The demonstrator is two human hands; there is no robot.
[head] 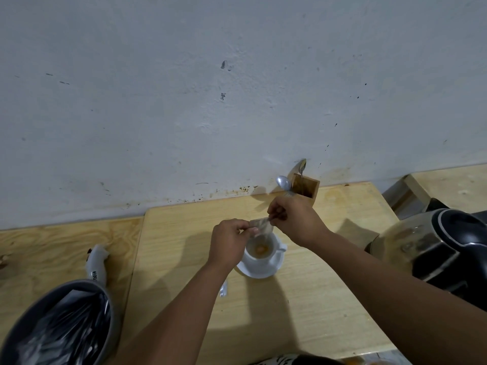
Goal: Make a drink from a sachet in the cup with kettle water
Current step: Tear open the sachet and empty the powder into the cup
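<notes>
A white cup (pixel 266 255) stands on a white saucer (pixel 259 272) in the middle of the wooden table. A small heap of brownish powder lies at the cup's bottom. Both hands hold a small sachet (pixel 262 225) tilted over the cup's far rim. My left hand (pixel 229 242) pinches the sachet's left end, and my right hand (pixel 295 219) pinches its right end. A glass kettle (pixel 432 248) with a black lid and handle stands at the right, apart from the cup.
A wooden holder (pixel 307 188) with spoons (pixel 284 183) stands by the wall behind the hands. A grey bin (pixel 58 325) lined with plastic sits at bottom left, a white handheld device (pixel 96 262) beside it. A torn sachet strip (pixel 223 288) lies near my left forearm.
</notes>
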